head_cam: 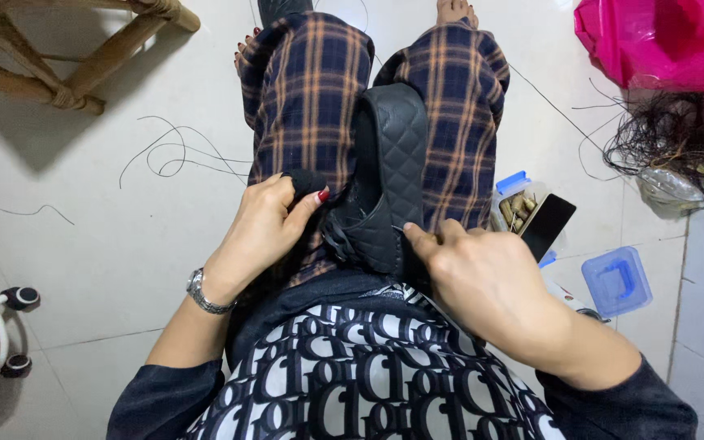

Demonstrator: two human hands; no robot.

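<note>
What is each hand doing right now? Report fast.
Left hand: closed, gripping the back end of the black quilted shoe.
Right hand: fingertips pinched at the shoe's edge; anything between them cannot be told.

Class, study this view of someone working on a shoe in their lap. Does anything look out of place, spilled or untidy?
Yes. Loose black threads trail across the white floor, and a tangled thread heap lies by the pink bag. A blue lid lies apart from its open box. The quilted shoe looks intact.

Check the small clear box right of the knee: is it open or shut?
Open. The clear box shows brownish pieces inside, and its blue lid lies apart on the floor tiles.
</note>
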